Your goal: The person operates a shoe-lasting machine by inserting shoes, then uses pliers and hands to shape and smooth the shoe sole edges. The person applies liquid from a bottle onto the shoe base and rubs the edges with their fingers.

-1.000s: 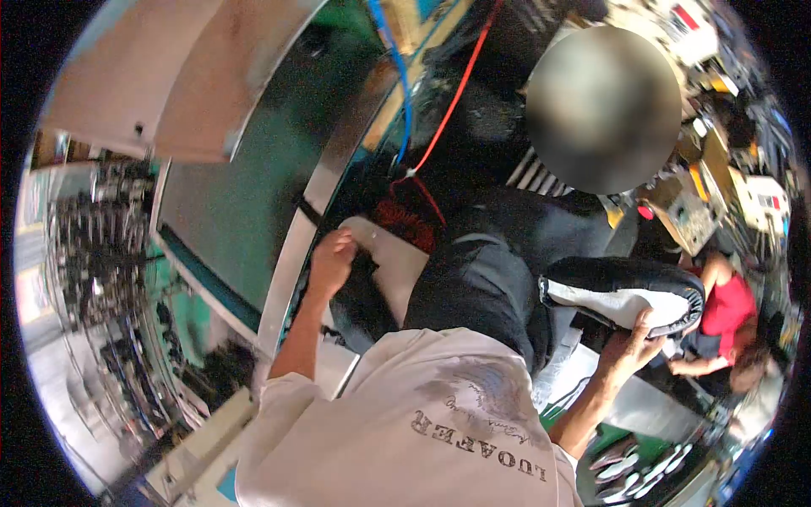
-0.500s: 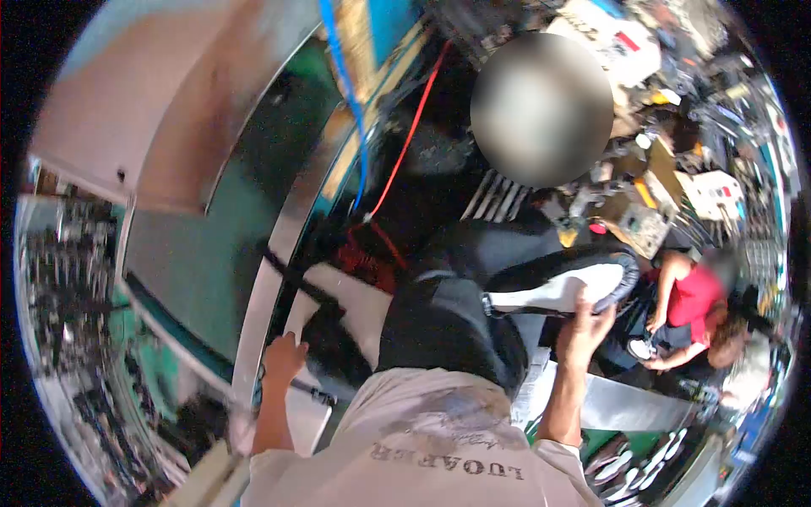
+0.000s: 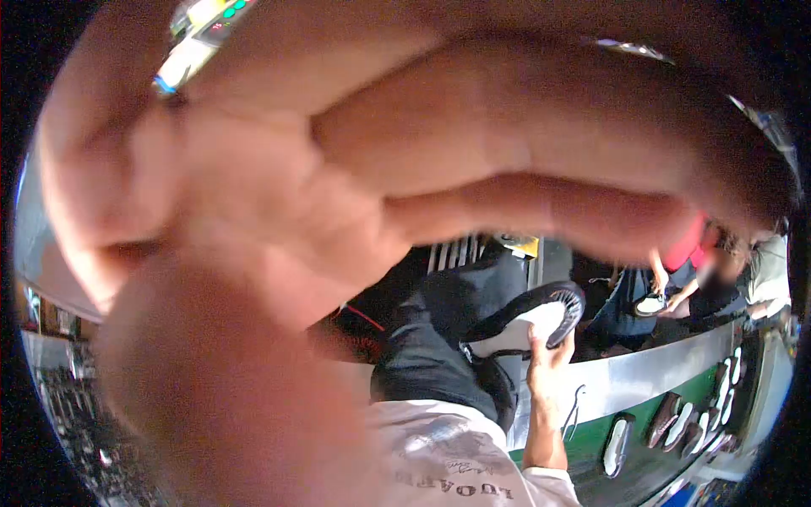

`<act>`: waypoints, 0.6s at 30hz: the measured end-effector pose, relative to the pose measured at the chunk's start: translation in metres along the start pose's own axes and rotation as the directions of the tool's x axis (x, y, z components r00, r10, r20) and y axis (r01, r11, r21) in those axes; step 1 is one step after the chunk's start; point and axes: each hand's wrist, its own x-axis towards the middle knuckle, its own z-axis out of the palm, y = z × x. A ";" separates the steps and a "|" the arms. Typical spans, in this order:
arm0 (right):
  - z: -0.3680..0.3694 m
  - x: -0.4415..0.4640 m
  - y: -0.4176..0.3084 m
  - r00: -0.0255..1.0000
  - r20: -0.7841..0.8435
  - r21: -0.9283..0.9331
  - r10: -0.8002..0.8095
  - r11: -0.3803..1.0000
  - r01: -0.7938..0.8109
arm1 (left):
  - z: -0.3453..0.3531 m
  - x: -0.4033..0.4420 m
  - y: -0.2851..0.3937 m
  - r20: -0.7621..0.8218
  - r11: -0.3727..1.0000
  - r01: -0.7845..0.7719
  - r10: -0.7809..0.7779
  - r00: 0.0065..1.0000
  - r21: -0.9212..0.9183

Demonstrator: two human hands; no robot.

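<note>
My left hand [image 3: 245, 186] is raised right before the camera, large and blurred, covering the upper and left parts of the view. Its fingers stretch out toward the right, and I see nothing in them. In my right hand [image 3: 551, 359] is a black shoe [image 3: 508, 331], its pale underside facing up. The fingers grip it near the rounded, pleated end. The shoe lies over my dark trousers [image 3: 422, 346], and its narrower end points toward my lap.
To my right a metal edge [image 3: 650, 372] borders a green belt [image 3: 583, 452] carrying several shoes [image 3: 618, 444]. Beyond it, a person in a red top [image 3: 686, 247] holds another shoe [image 3: 650, 304]. Metal bars [image 3: 456, 253] stand ahead of my knees.
My left hand has risen from beside my lap to just before the camera. My right hand keeps its grip on the shoe. The view has shifted, showing more of the belt.
</note>
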 end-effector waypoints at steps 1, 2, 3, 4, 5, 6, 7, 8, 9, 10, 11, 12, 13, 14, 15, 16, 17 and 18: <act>-0.002 -0.003 0.005 0.999 -0.029 -0.021 0.013 1.000 -0.014 | -0.005 0.004 -0.006 0.031 1.000 -0.003 0.003 1.000 -0.023; -0.004 -0.008 0.014 0.998 -0.068 -0.055 0.007 0.998 -0.011 | -0.010 0.007 -0.010 0.053 0.999 -0.002 0.004 0.999 -0.040; -0.003 -0.007 0.023 0.995 -0.100 -0.087 -0.008 0.996 0.000 | -0.015 0.010 -0.011 0.076 0.999 -0.006 0.009 0.997 -0.047; -0.003 -0.005 0.024 0.992 -0.126 -0.124 -0.026 0.992 0.011 | -0.018 0.011 -0.010 0.086 0.999 -0.011 0.015 0.996 -0.051; -0.004 -0.006 0.023 0.989 -0.138 -0.084 0.046 0.995 -0.058 | -0.023 0.013 -0.009 0.094 0.999 -0.013 0.018 0.995 -0.050; -0.005 -0.008 0.026 0.986 -0.157 -0.058 0.065 0.995 -0.075 | -0.026 0.015 -0.008 0.099 0.998 -0.017 0.023 0.995 -0.054; -0.005 -0.008 0.028 0.983 -0.169 -0.032 0.076 0.996 -0.082 | -0.030 0.016 -0.008 0.102 0.998 -0.022 0.028 0.994 -0.052; -0.004 -0.007 0.031 0.980 -0.180 0.001 0.086 0.996 -0.087 | -0.032 0.018 -0.008 0.105 0.998 -0.024 0.029 0.994 -0.055; -0.007 -0.006 0.032 0.983 -0.154 -0.065 0.102 0.991 -0.113 | -0.035 0.018 -0.008 0.107 0.998 -0.023 0.029 0.994 -0.058; -0.008 -0.007 0.034 0.983 -0.164 -0.067 0.088 0.993 -0.100 | -0.035 0.018 -0.008 0.102 0.998 -0.022 0.028 0.994 -0.058; -0.008 -0.007 0.033 0.983 -0.167 -0.070 0.076 0.994 -0.088 | -0.035 0.019 -0.010 0.097 0.998 -0.018 0.023 0.995 -0.056; -0.007 -0.005 0.031 0.984 -0.168 -0.070 0.063 0.995 -0.076 | -0.037 0.019 -0.011 0.085 0.998 -0.014 0.019 0.996 -0.055; -0.009 -0.006 0.027 0.984 -0.157 -0.084 0.083 0.992 -0.097 | -0.039 0.022 -0.012 0.070 0.999 -0.008 0.012 0.997 -0.051; -0.010 -0.007 0.022 0.984 -0.142 -0.100 0.109 0.987 -0.123 | -0.042 0.026 -0.013 0.049 0.999 0.001 0.001 0.999 -0.044; -0.009 -0.004 0.020 0.985 -0.127 -0.113 0.120 0.985 -0.134 | -0.045 0.029 -0.013 0.037 0.999 0.008 -0.007 0.999 -0.037; -0.008 -0.001 0.022 0.986 -0.134 -0.113 0.099 0.987 -0.114 | -0.045 0.031 -0.012 0.032 0.999 0.008 -0.007 0.999 -0.038; -0.009 -0.003 0.028 0.987 -0.136 -0.118 0.085 0.988 -0.102 | -0.047 0.034 -0.012 0.023 0.999 0.009 -0.009 1.000 -0.032; -0.008 -0.003 0.028 0.989 -0.134 -0.125 0.070 0.988 -0.087 | -0.048 0.034 -0.011 0.013 1.000 0.014 -0.013 1.000 -0.025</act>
